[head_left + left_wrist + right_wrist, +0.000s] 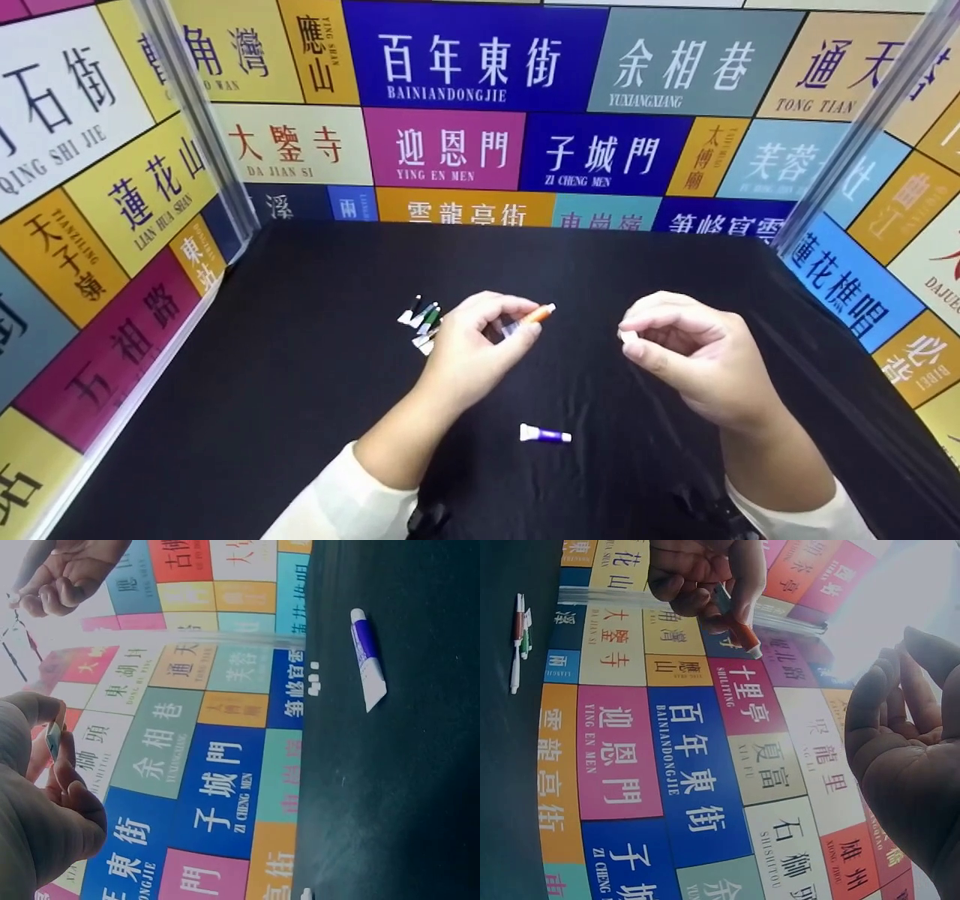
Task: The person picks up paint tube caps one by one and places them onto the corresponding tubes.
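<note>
My left hand (480,330) pinches a small paint tube (537,314) with an orange band between thumb and fingers. Its white tip points up and to the right, and part of the tube is hidden by the fingers. Across a gap to the right, my right hand (694,352) holds a small white piece (629,337), like a cap, between thumb and fingertips. A purple and white paint tube (551,434) lies on the black cloth nearer me, between the two forearms.
Several paint tubes (424,316), one with green, lie in a small group just left of my left hand. Small white pieces (314,679) lie on the black cloth in the left wrist view. Sign-printed walls (442,150) rise beyond the table and at both sides.
</note>
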Demonstrator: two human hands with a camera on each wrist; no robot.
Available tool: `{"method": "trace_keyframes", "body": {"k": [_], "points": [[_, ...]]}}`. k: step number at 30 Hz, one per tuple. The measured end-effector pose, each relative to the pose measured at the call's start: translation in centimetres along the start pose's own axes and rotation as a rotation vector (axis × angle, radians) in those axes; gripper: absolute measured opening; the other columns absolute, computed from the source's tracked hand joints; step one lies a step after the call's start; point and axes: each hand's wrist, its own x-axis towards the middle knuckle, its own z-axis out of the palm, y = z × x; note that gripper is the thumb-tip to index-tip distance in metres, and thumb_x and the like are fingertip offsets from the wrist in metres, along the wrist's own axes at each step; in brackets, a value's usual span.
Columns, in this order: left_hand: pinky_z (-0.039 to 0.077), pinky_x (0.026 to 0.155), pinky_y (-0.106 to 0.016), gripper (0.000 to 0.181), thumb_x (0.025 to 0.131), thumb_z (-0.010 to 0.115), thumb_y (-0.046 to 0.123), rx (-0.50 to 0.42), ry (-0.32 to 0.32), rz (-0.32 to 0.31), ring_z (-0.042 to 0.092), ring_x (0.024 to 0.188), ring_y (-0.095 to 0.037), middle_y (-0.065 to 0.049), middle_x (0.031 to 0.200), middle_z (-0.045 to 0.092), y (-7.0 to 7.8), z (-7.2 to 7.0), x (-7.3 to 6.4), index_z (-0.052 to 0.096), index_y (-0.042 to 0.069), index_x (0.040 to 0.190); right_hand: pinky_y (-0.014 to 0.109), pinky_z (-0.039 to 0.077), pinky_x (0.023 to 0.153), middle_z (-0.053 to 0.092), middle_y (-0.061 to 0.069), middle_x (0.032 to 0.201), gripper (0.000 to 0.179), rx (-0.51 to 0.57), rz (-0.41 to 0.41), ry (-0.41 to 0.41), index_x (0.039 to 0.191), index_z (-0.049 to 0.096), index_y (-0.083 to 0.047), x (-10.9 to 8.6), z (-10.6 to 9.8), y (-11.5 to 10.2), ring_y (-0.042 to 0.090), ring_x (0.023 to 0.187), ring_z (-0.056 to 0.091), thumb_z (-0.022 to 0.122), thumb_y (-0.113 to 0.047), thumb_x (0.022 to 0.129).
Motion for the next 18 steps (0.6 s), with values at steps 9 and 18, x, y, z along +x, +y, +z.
{"method": "trace_keyframes", "body": {"k": [9, 18], "points": [[0.059, 0.074, -0.029, 0.018, 0.094, 0.082, 0.025, -0.026, -0.021, 0.040, 0.066, 0.088, -0.009, 0.013, 0.104, 0.075, 1.3, -0.3, -0.7, 0.082, 0.026, 0.112, 0.022, 0.063, 0.080, 0.073, 0.018, 0.101, 0.033, -0.004, -0.092, 0.005, 0.100, 0.073, 0.016, -0.3, 0.4, -0.5, 0.022, 0.099, 0.069, 0.068, 0.035, 0.075], [0.058, 0.070, -0.029, 0.018, 0.094, 0.082, 0.023, -0.044, -0.038, 0.114, 0.067, 0.084, -0.008, 0.015, 0.104, 0.078, 2.4, -0.7, -1.3, 0.083, 0.026, 0.112, 0.021, 0.063, 0.077, 0.074, 0.017, 0.101, 0.030, -0.022, -0.112, 0.016, 0.098, 0.073, 0.017, -0.3, 0.8, -0.8, 0.021, 0.096, 0.069, 0.071, 0.033, 0.074]]}}
